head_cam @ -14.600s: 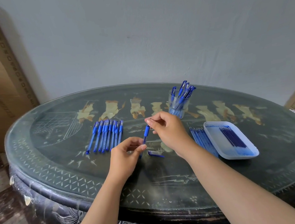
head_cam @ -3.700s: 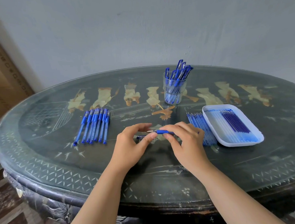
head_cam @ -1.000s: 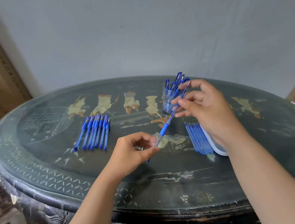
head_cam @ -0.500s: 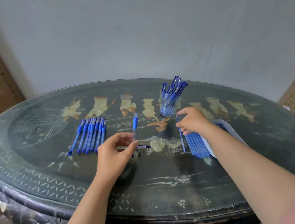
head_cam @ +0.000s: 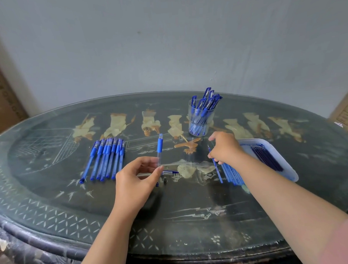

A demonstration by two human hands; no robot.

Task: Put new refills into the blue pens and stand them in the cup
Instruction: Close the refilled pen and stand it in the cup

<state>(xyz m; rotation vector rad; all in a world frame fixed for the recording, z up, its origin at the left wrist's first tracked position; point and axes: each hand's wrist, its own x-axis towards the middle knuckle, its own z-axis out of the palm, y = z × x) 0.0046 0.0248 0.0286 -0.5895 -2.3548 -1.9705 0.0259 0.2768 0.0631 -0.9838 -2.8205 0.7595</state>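
Over the surface [head_cam: 192, 211], your left hand [head_cam: 135, 179] pinches a pen barrel [head_cam: 160, 150], your right hand [head_cam: 224, 147] pinches a refill [head_cam: 215, 166]; brushing the small loose part [head_cam: 165, 180] could roll it away.

The surface [head_cam: 192, 209] is a dark oval top under glass, painted with pale figures and a white lattice border. On its left part a row of pens [head_cam: 105, 158] lies side by side, touching. Toward the far edge stands a clear cup [head_cam: 201, 120] with pens in it. At the right sits a white tray [head_cam: 288, 172] holding dark refills, with a bundle of blue refills [head_cam: 232, 175] just beside it. Near the middle lie a cap [head_cam: 171, 172] and a small dark tip [head_cam: 165, 180].
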